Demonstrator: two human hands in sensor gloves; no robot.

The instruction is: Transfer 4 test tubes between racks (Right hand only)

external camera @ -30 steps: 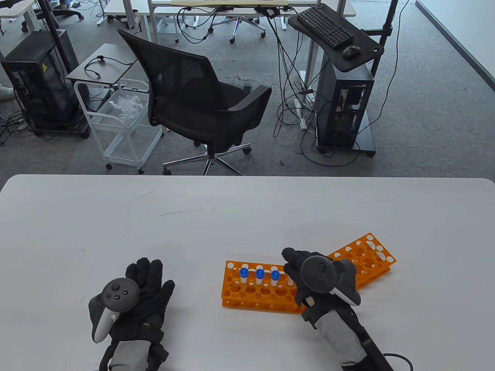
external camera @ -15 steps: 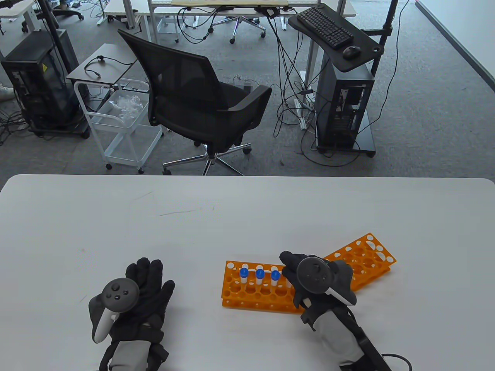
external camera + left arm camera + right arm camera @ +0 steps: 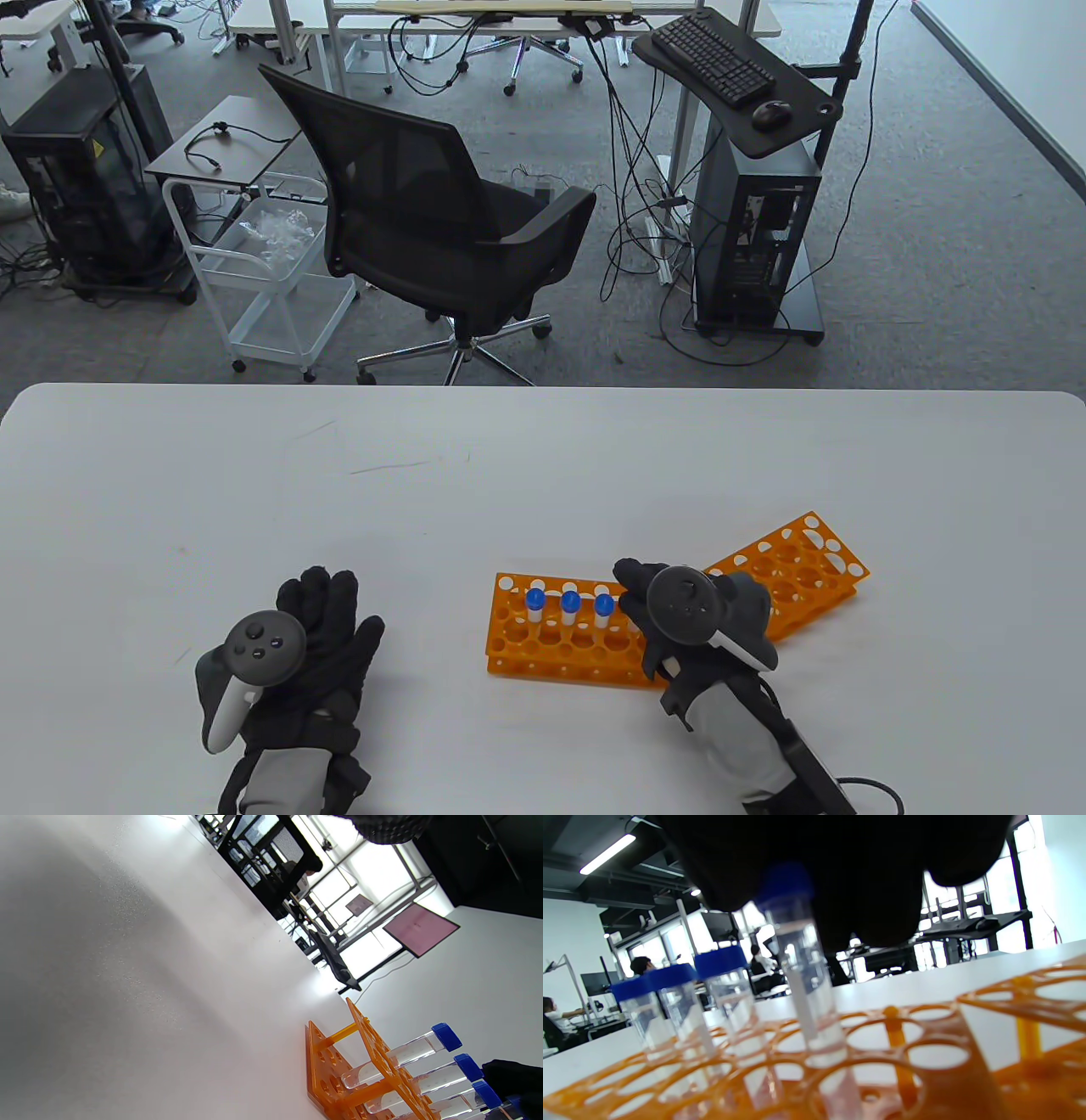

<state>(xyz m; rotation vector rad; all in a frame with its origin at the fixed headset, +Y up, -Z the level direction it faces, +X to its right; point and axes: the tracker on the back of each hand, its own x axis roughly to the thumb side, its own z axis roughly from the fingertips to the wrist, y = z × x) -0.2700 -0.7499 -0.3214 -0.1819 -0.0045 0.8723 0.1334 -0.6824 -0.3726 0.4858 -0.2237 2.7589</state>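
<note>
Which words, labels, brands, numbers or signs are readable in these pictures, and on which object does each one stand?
No text is readable.
Yellow triangular warning sign on the black cabinet at left: symbol too small to read.
Black keyboard on the stand: key legends too small.
Clear test tubes with blue caps in the orange plastic rack: white strips, no print visible; blurred.
Round tracker on the right hand: buttons without readable marks.

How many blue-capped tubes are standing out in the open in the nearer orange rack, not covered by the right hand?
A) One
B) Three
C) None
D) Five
B: the table view shows three blue-capped tubes in a row in the nearer orange rack, left of the right hand.
</note>
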